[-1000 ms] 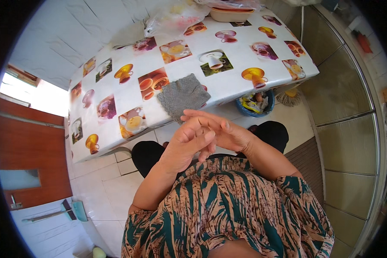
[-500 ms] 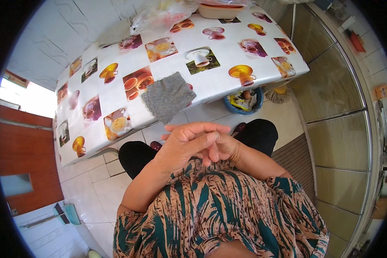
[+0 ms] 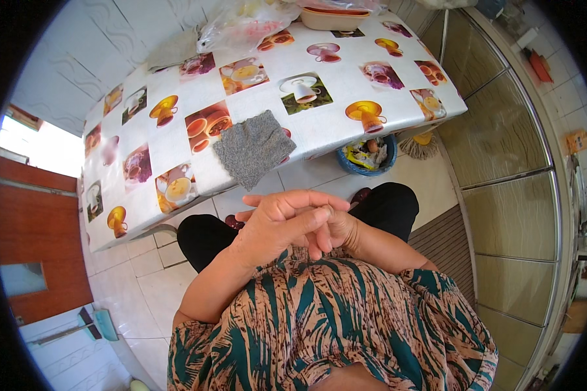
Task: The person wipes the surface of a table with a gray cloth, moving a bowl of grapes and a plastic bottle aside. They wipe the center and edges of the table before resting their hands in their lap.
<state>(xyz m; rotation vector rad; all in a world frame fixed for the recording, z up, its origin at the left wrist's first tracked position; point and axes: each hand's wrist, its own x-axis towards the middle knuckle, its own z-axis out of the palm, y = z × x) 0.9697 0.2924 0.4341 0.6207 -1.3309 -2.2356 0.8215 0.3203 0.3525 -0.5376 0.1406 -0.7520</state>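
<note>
In front of my belly, above my lap, both hands are loosely clasped. My left hand point(image 3: 284, 221) lies over the right one, its index finger stretched across and its thumb resting on it. Some of the left fingers curl down around my right hand point(image 3: 339, 227). Fingertips of the right hand stick out past the left hand's far side; the rest of them are hidden. No object shows between the hands. The nearest thing is a grey cloth point(image 3: 254, 148), lying on the table's front edge with one corner hanging over.
The table point(image 3: 254, 94) has a patterned plastic cover. A clear plastic bag point(image 3: 244, 27) and a beige container point(image 3: 332, 19) stand at its back. Below the right edge is a blue bin point(image 3: 372, 166) with rubbish, beside a mop head point(image 3: 419, 148). Tall cabinets point(image 3: 512, 176) line the right side.
The hands stay clasped in nearly the same pose. The whole view has shifted slightly; nothing on the table has moved.
</note>
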